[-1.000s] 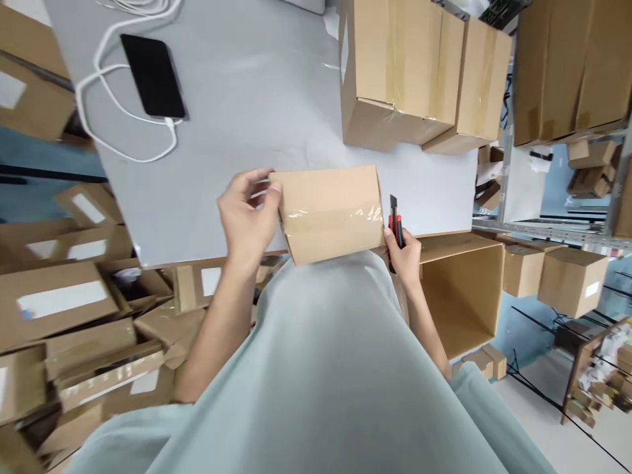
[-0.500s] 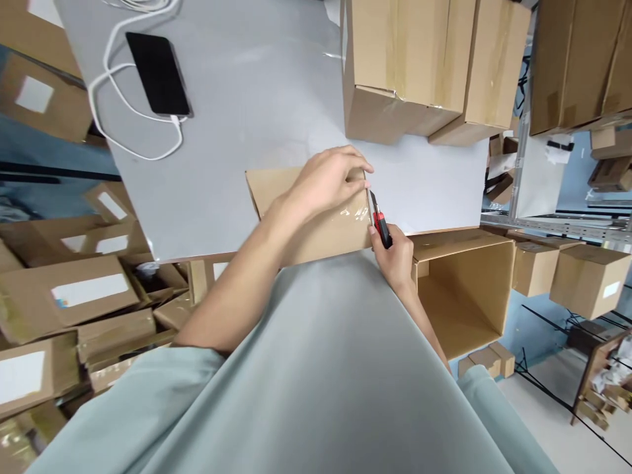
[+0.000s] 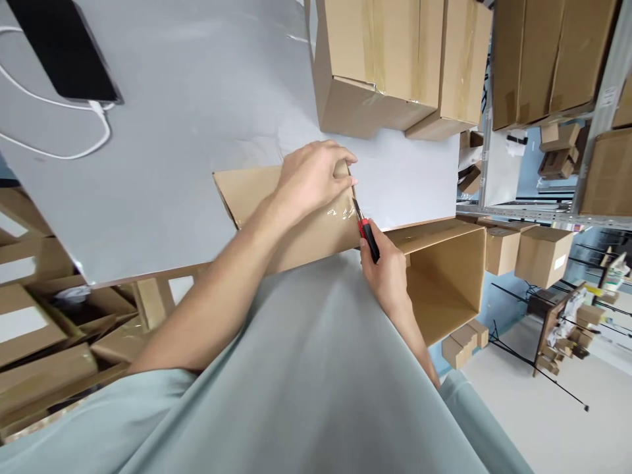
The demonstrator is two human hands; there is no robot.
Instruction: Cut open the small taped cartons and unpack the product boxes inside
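Note:
A brown cardboard box [image 3: 301, 243] with shiny clear tape near its right end lies at the front edge of the table, against my shirt. My left hand [image 3: 313, 174] reaches across its top, fingers and thumb pinching the upper part of the right-hand edge. In my right hand [image 3: 388, 266] is a red and black box cutter [image 3: 369, 238], gripped with its blade out. The blade tip meets that same edge just below my left thumb; how deep it goes I cannot tell.
Taped cartons [image 3: 380, 59] stand at the back of the grey table [image 3: 172, 131]. A black phone [image 3: 64, 49] with a white cable lies at left. An open carton [image 3: 444, 283] sits below the table at right. More boxes [image 3: 44, 322] are piled at lower left.
My view has turned to the right, so the table things sit further left. The cutter's blade now slants against the box edge, its handle further out; my left hand keeps its hold.

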